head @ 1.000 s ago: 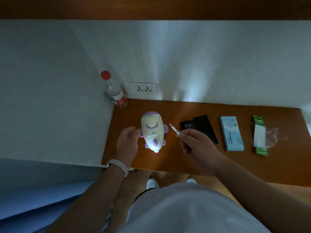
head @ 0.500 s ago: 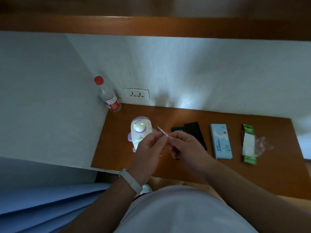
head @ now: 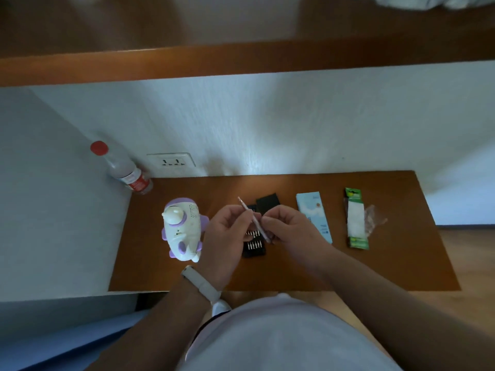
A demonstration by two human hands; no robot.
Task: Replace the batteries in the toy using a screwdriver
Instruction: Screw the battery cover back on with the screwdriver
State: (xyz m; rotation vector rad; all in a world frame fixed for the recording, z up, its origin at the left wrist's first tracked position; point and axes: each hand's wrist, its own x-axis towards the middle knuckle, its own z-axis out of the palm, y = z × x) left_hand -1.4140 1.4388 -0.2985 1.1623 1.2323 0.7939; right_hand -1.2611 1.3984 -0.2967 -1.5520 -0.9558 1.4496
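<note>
On the left part of the brown table [head: 401, 263], the white-and-purple toy [head: 182, 228] sits untouched, just beside your left hand [head: 227, 236]. Neither hand holds it, likely because the tool needs both. Above the table's middle you hold the slim screwdriver [head: 253, 220] slanted, tip up and away from you. Your left hand pinches its shaft between thumb and curled fingers, and your right hand [head: 292, 231] pinches the lower end. That grip suits seating or checking a bit before you go for the battery cover. The open bit case [head: 254, 246] lies directly under your hands, within easy reach, with its black lid [head: 267, 203] just behind it. Further right lie a pale blue box [head: 313, 218] and a green battery pack [head: 356, 218], well apart from the toy. A red-capped bottle [head: 123, 170] stands in the far left corner. Your hands cover most of the case. The screwdriver's tip is too small to read, and the toy's screw and battery cover cannot be made out.
</note>
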